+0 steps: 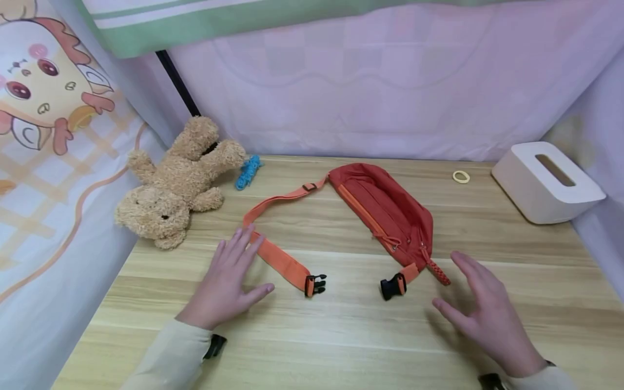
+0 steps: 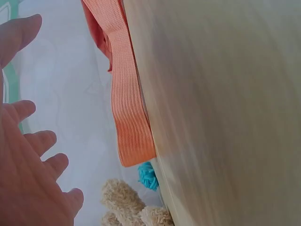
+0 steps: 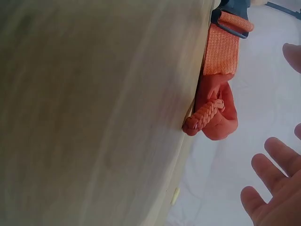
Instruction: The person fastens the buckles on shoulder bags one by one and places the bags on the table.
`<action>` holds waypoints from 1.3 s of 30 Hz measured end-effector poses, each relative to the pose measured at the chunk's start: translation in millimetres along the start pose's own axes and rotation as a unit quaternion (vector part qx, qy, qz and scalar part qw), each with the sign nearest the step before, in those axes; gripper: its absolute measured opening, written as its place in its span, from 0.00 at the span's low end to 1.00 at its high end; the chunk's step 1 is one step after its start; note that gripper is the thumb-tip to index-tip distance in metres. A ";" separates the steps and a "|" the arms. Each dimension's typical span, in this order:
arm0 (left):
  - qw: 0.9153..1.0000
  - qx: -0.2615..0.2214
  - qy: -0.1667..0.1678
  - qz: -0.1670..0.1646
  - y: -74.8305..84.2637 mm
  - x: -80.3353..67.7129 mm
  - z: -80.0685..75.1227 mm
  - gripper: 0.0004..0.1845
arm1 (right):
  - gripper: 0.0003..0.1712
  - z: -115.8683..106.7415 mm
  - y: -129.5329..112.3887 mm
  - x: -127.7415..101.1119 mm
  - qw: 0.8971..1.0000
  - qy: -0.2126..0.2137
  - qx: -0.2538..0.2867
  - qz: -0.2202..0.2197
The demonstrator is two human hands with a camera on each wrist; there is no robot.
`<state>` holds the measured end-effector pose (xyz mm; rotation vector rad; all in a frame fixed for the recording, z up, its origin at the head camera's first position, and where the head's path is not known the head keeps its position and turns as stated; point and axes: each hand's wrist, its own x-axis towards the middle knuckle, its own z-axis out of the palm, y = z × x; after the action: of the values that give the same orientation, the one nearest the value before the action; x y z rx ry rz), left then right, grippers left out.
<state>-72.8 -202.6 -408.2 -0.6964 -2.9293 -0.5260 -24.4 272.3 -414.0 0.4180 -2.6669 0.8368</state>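
A red waist bag (image 1: 387, 208) lies on the wooden table (image 1: 341, 325) with its orange strap (image 1: 278, 257) unbuckled. One black buckle half (image 1: 316, 284) ends the long strap; the other buckle half (image 1: 392, 286) sits by the bag's near end. My left hand (image 1: 229, 276) lies flat and open beside the strap (image 2: 127, 103), fingertips at its edge. My right hand (image 1: 482, 314) hovers open just right of the bag's braided zipper pull (image 1: 439, 272), holding nothing. The right wrist view shows that pull (image 3: 203, 117) and the short strap (image 3: 221, 49).
A tan plush bear (image 1: 177, 181) lies at the back left with a blue yarn bundle (image 1: 248, 171) beside it. A yellow ring (image 1: 460, 176) and a white tissue box (image 1: 546, 181) sit at the back right. Curtains enclose the table on three sides.
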 end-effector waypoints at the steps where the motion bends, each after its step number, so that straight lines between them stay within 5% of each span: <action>1: 1.000 -0.002 0.001 0.003 0.8 0.3 0.6 0.54 | 0.58 0.2 -0.9 0.3 1.000 -0.003 0.000 0.001; 17: 0.998 -0.052 -0.028 0.020 9.4 6.4 7.6 0.52 | 0.50 9.1 -5.7 5.8 0.999 0.000 0.008 -0.052; 39: 0.994 -0.093 -0.034 0.048 20.5 11.5 18.6 0.49 | 0.44 17.3 -14.9 8.6 0.999 -0.049 -0.001 -0.013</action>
<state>-73.9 -174.1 -417.4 -0.8877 -2.9154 -0.7873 -30.3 248.8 -416.7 0.5053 -2.7448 0.8257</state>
